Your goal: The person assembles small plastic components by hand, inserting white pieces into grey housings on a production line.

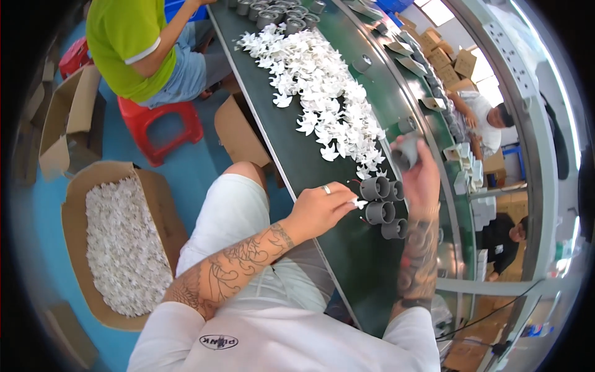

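My left hand [317, 209] reached across from my lap, wrist bent, thumb and forefinger pinched shut on a small white impeller [359, 203], held right at the mouth of a grey cylinder housing [375, 188]. Ring on one finger. My right hand [420, 172] was raised over the green conveyor belt [291, 155], forearm running up the belt's far side, fingers wrapped around another grey housing [406, 154]. More housings [387, 220] stood between both hands. White impeller pile [322, 93] lay just beyond.
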The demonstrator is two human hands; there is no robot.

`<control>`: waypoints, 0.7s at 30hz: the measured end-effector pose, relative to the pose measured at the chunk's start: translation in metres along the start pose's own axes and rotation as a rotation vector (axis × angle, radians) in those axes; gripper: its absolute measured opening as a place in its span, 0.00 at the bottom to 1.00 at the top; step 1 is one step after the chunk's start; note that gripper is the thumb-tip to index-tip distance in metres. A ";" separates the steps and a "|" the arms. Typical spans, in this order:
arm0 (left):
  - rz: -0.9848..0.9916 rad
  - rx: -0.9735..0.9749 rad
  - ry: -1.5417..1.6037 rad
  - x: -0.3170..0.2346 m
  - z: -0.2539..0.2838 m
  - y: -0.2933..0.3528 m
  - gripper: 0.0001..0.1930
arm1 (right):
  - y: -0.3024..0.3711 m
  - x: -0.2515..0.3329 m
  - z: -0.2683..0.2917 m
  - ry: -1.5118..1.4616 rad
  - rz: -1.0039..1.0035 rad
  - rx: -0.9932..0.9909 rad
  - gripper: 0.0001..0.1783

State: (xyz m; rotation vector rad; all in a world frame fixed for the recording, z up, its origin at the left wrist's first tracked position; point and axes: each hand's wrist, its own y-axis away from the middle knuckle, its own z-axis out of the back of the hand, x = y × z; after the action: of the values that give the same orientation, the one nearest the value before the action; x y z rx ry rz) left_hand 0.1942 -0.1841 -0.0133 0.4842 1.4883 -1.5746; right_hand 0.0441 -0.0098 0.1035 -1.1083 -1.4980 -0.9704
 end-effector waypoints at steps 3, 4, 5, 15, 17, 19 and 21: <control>0.191 -0.040 0.386 -0.035 0.014 -0.005 0.08 | 0.100 -0.014 -0.045 -0.081 -0.041 -0.070 0.27; 0.073 -0.021 0.424 -0.048 0.015 -0.006 0.09 | 0.121 -0.018 -0.050 -0.113 -0.069 -0.059 0.28; 0.087 0.026 0.431 -0.053 0.013 -0.004 0.09 | 0.137 -0.022 -0.053 -0.146 -0.097 -0.047 0.29; 0.002 0.246 0.280 -0.078 0.024 0.033 0.09 | 0.212 -0.038 -0.058 -0.319 -0.153 -0.118 0.30; 0.002 0.249 0.280 -0.081 0.024 0.043 0.08 | 0.221 -0.039 -0.061 -0.291 -0.151 -0.108 0.30; 0.083 0.181 0.398 -0.085 0.023 0.052 0.09 | 0.227 -0.040 -0.062 -0.303 -0.145 -0.095 0.30; 0.072 0.157 0.399 -0.086 0.024 0.055 0.10 | 0.231 -0.042 -0.063 -0.313 -0.143 -0.078 0.30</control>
State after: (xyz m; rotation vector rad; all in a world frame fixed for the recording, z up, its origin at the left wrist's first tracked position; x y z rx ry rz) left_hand 0.2905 -0.1713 0.0261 0.9773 1.6216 -1.6082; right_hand 0.2865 -0.0171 0.0830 -1.2672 -1.8244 -0.9926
